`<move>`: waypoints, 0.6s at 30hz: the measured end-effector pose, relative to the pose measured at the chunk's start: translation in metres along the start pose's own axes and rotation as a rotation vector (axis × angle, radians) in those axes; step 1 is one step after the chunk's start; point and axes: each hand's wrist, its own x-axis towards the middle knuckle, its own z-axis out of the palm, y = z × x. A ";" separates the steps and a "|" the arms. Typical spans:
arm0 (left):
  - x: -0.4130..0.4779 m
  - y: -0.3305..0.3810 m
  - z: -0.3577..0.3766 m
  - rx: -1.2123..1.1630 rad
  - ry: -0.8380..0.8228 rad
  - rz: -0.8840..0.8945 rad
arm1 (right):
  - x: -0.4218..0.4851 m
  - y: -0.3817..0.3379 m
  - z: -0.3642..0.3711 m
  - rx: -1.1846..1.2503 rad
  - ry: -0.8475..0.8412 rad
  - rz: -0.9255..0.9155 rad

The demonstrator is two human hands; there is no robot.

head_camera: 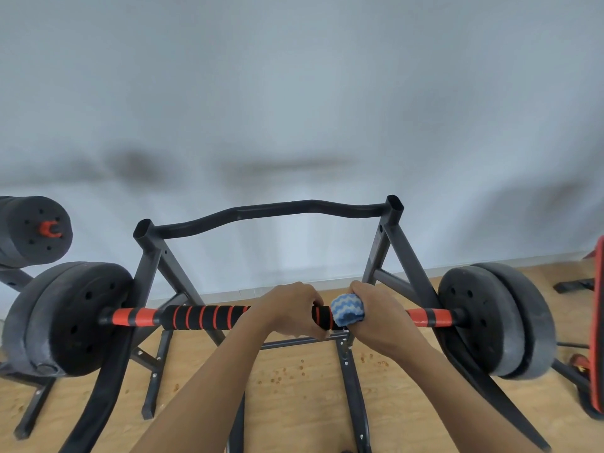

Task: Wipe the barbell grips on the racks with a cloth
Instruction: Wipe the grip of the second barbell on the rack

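Note:
A barbell lies across a black steel rack [153, 253] in front of me. Its grip [202, 317] is black foam with orange rings, and orange sleeves lead out to black weight plates [81, 318] at both ends. My left hand [287, 308] grips the foam near the bar's middle. Just to its right, my right hand [376, 312] holds a blue-and-white wavy cloth [347, 310] wrapped around the bar. The foam under both hands is hidden.
The right weight plates [496, 318] sit just outside the rack upright. A second barbell's plates [36, 230] show at the far left. A red-edged bench part [598, 322] stands at the right edge. Behind the rack is a pale wall; below, a wooden floor [294, 387].

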 end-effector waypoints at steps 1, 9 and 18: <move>0.000 0.001 -0.001 -0.014 -0.011 -0.007 | 0.001 -0.002 0.000 -0.012 0.004 0.007; -0.006 0.003 0.014 0.298 0.185 0.002 | 0.000 -0.008 0.009 -0.066 0.043 0.071; -0.014 -0.003 0.048 0.439 0.414 0.094 | -0.016 -0.019 0.012 -0.118 0.138 0.120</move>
